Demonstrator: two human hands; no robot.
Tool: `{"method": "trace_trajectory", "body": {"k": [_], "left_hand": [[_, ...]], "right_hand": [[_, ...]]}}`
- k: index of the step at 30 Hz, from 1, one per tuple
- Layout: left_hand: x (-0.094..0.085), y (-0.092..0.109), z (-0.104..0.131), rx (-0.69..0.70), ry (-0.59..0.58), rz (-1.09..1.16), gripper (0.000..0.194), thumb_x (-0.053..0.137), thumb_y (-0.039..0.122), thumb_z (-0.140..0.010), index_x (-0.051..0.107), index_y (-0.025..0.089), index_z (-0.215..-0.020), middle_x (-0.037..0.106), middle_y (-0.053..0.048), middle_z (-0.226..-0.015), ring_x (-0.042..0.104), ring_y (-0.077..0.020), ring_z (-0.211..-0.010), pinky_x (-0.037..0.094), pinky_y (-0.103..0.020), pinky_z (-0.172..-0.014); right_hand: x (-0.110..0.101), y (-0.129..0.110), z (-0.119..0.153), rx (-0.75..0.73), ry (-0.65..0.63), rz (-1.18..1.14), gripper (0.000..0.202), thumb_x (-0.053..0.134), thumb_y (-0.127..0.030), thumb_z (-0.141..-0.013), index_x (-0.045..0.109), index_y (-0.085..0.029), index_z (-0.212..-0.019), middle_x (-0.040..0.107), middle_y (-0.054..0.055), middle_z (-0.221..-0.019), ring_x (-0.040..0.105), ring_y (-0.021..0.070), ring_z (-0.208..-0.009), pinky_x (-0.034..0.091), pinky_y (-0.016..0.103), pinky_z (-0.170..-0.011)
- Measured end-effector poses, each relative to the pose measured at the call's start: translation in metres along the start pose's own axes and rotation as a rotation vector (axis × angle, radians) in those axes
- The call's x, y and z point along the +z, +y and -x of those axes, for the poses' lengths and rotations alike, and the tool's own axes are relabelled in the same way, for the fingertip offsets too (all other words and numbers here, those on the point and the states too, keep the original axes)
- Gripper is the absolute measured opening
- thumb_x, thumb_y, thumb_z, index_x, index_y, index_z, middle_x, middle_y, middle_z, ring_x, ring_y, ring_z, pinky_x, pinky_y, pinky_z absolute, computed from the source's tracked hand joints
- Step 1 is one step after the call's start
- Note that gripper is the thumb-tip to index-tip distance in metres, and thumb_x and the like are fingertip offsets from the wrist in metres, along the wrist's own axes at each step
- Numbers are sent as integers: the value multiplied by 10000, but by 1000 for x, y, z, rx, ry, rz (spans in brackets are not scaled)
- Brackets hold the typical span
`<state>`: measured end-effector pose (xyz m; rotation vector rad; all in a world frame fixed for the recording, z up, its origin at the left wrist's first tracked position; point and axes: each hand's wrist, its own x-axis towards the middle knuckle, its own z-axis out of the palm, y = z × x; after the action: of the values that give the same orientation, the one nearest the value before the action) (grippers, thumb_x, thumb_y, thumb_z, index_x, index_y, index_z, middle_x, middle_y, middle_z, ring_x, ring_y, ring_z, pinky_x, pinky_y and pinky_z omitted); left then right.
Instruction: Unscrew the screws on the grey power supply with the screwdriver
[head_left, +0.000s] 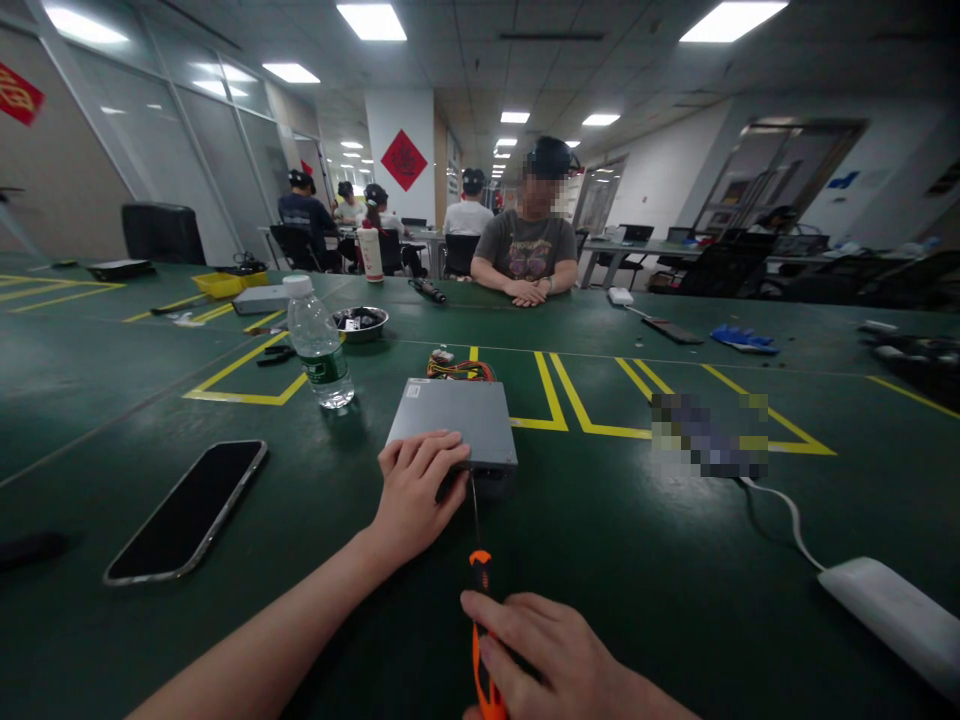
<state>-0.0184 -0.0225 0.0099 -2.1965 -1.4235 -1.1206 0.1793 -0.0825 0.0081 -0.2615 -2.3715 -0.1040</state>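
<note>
While steadied under the left hand (pixel 420 490): grey metal box (pixel 454 410), flat on the green table (pixel 600 560), coloured wires (pixel 461 369) at its far side. Left fingers: draped loosely over the near top edge, thumb by the near face. Right hand (pixel 551 650): fingers wrapped round the orange-and-black handle of a screwdriver (pixel 481 572), shaft aimed at the near face; tip contact, cannot tell. Possible faults: slip of the tip toward the left thumb, from pushing off-line; skid of the box, from too light a brace.
</note>
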Motion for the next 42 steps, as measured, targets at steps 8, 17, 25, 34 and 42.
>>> {"method": "trace_trajectory", "body": {"k": [8, 17, 25, 34, 42], "left_hand": [[0, 0, 0, -7, -1, -3, 214, 547, 234, -820, 573, 269, -1029, 641, -15, -1108, 542, -218, -1054, 287, -405, -857], [0, 0, 0, 6, -6, 18, 201, 523, 233, -839, 562, 253, -1035, 642, -30, -1103, 534, -212, -1104, 267, -405, -883], [-1, 0, 0, -1, -22, 19, 203, 519, 226, -840, 561, 257, -1036, 633, -33, -1121, 546, -208, -1086, 262, -405, -883], [-1, 1, 0, 3, -20, 18, 204, 523, 228, -836, 562, 257, -1034, 635, -31, -1114, 552, -208, -1076, 263, -402, -876], [-1, 0, 0, 10, -17, 9, 215, 526, 227, -832, 559, 258, -1042, 636, -39, -1115, 553, -210, -1070, 269, -402, -870]], "right_hand": [[-2, -2, -6, 12, -74, -1, 291, 263, -228, -984, 528, -133, -1058, 653, 129, -1003, 657, 143, -757, 542, 240, -645], [0, -1, -1, -11, 72, -24, 257, 404, -306, -958, 543, -120, -846, 667, 151, -978, 659, 144, -777, 530, 238, -715], [-8, -5, -7, 35, -85, 29, 328, 232, -237, -994, 539, -133, -1048, 658, 127, -1005, 657, 139, -826, 534, 229, -703], [-6, -2, -2, 40, -44, -48, 312, 249, -273, -997, 507, -99, -1005, 653, 156, -1017, 664, 140, -815, 531, 223, -711], [-8, -5, -7, 4, 2, 8, 248, 361, -268, -974, 551, -109, -953, 655, 161, -1012, 661, 129, -746, 534, 228, -695]]}}
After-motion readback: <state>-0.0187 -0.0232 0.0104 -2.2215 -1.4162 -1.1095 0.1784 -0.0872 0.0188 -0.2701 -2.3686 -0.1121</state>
